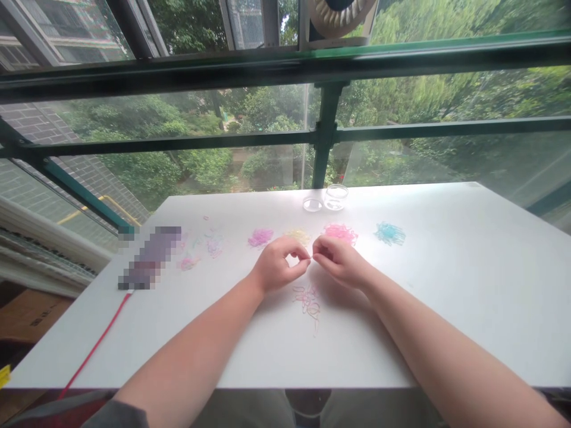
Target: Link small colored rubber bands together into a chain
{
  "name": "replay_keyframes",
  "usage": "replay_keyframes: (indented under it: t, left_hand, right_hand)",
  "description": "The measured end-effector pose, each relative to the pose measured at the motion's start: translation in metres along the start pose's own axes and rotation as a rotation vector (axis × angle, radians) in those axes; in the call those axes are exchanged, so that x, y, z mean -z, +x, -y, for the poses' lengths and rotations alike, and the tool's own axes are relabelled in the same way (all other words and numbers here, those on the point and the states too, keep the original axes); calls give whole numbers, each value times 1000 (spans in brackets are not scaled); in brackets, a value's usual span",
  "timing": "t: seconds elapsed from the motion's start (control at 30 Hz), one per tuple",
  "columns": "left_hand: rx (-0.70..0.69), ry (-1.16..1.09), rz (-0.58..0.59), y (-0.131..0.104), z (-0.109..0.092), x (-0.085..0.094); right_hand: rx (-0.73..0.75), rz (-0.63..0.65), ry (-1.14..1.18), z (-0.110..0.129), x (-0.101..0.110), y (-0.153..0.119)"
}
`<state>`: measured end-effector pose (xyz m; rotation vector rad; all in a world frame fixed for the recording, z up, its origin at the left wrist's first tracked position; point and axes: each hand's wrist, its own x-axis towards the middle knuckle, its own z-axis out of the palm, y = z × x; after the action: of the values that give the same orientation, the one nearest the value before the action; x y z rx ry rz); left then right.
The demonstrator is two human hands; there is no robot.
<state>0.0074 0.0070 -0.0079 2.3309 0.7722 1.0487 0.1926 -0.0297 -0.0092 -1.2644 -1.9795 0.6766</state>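
Note:
My left hand (285, 261) and my right hand (339, 260) meet above the middle of the table, fingertips almost touching. Each pinches thumb against forefinger on what looks like a tiny pink rubber band (311, 257), mostly hidden by the fingers. Just below them lies a loose tangle of reddish-pink rubber bands (307, 301). Behind my hands is a yellow pile (297, 236), partly covered by the left one, and a bright pink pile (341, 232), partly covered by the right. A purple pile (260, 238) sits to the left and a teal pile (389, 233) to the right.
A clear round container (336, 198) and a flat clear lid or dish (313, 205) stand at the white table's (468, 285) far edge. Smaller mixed-colour piles (214, 245) lie left, beside a blurred-out dark device (149, 258) with a red cable (96, 345). Windows with green bars (328, 131) rise behind.

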Motion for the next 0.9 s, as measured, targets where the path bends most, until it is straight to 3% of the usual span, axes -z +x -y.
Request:
replay_keyframes:
  t: [0.2,0.5,0.77,0.9]
  left_hand:
    - [15,-14,12,-1,-2,1]
    - [179,66,-88,-1,5,1]
    - [342,62,-204,1,10,1]
    - [254,39,-120,-1,8,1]
  right_hand:
    - [0,-19,-7,1,-1,1]
    - [15,53,45,5,0,0]
    - [71,227,156,24,-4,-5]
    - [42,179,140,17,-4,-3]
